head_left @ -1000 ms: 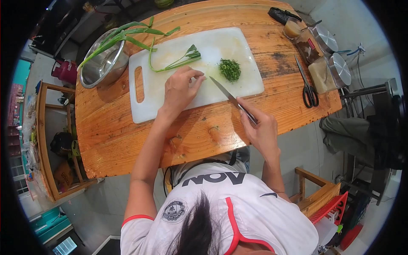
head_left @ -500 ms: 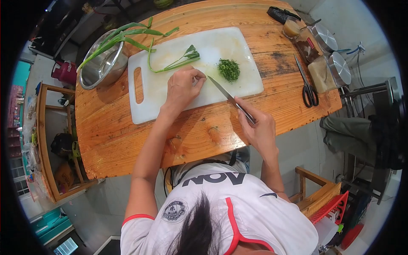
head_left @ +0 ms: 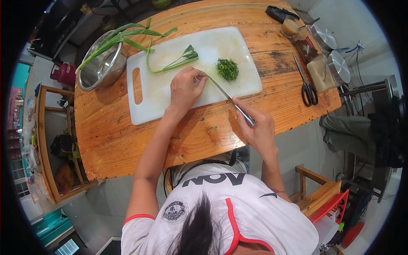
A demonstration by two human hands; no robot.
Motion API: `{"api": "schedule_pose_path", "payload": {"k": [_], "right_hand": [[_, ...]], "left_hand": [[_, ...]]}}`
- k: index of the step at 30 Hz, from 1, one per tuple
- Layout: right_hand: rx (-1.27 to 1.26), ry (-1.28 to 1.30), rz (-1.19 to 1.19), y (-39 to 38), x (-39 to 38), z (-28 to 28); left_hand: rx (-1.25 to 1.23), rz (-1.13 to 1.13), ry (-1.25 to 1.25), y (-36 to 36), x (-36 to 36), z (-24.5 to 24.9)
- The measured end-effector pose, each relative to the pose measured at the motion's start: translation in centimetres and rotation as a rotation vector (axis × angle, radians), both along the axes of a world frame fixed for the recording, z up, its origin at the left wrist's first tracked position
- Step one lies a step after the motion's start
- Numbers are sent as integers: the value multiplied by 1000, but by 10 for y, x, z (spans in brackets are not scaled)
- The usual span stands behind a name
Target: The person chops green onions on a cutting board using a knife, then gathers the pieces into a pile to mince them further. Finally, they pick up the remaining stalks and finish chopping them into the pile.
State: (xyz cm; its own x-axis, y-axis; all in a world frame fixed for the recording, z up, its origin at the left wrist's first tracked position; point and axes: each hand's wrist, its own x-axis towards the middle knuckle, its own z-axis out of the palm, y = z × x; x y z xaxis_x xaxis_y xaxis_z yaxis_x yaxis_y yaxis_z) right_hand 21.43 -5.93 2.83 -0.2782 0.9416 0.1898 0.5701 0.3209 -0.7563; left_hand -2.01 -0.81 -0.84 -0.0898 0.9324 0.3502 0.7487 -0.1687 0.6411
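Observation:
My right hand (head_left: 258, 128) grips a kitchen knife (head_left: 231, 100) by its handle, the blade slanting up and left over the white cutting board (head_left: 165, 93). At the knife's tip, my left hand (head_left: 185, 88) is closed in a pinch over the board. Whatever lies between those fingertips is too small to make out. A leafy green stalk (head_left: 174, 64) rests just beyond my left hand. To the right of the blade sits a small heap of finely chopped greens (head_left: 228, 69).
A metal bowl (head_left: 115, 68) with long green onions (head_left: 127, 34) across its rim stands left of the board. Black scissors (head_left: 309, 93) lie on the wooden table (head_left: 204, 138) at right. Beside them are jars (head_left: 321, 73), a glass (head_left: 290, 27) and a black bag (head_left: 282, 14).
My left hand has shifted slightly right, bringing its fingertips against or very close to the knife tip. The blade has turned a little in my right hand. The chopped heap looks the same.

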Motion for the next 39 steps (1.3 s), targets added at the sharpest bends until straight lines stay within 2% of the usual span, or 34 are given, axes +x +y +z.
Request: {"api": "schedule_pose_path", "payload": {"k": [4, 7, 13, 25, 31, 34, 39], "right_hand": [[-3, 66, -27, 0, -1, -2], [-13, 66, -45, 0, 3, -8], [-14, 58, -63, -1, 5, -6], [45, 22, 28, -2, -3, -3], [7, 128, -52, -5, -8, 0], [77, 85, -8, -6, -9, -8], [17, 46, 3, -8, -11, -3]], "left_hand": [[22, -7, -56, -1, -2, -3], [-17, 30, -209, -3, -4, 4], [9, -42, -69, -3, -6, 5], [-19, 1, -102, -1, 1, 2], [7, 22, -97, -1, 3, -4], [5, 41, -44, 0, 6, -3], [1, 62, -49, -1, 8, -3]]}}
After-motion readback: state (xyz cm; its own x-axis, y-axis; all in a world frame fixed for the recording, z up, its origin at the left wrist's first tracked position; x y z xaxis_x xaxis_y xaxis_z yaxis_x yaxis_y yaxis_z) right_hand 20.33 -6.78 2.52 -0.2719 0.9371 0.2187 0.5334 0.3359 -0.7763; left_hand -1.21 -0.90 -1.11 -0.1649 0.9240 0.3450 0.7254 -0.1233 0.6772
